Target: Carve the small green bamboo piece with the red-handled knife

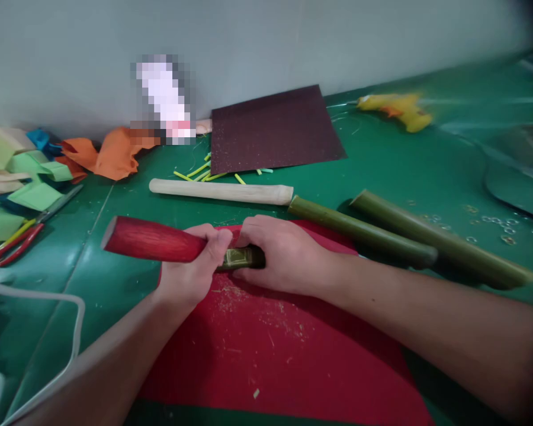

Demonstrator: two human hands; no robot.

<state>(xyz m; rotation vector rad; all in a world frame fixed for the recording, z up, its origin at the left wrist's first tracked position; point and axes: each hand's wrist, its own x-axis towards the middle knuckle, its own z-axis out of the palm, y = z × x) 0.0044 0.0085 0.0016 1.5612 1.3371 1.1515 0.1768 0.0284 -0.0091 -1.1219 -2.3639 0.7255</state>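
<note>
My left hand (195, 266) is closed round a thick red wooden handle (153, 238), whose pale blunt end points left. What the handle leads to on the right is hidden by my fingers. My right hand (284, 251) grips a short green bamboo piece (242, 258). A light squarish patch is scraped on the bamboo between my two hands. I cannot tell whether the handle and bamboo touch. Below both hands lies a red sheet (257, 349) strewn with fine shavings.
Behind my hands lie a pale peeled stick (222, 191), two green bamboo lengths (364, 231) (444, 239) and a dark brown sheet (275, 130) over yellow-green strips. A yellow glue gun (397, 110) lies at back right. Red-handled scissors (20, 244) and folded coloured paper (39, 195) are at left.
</note>
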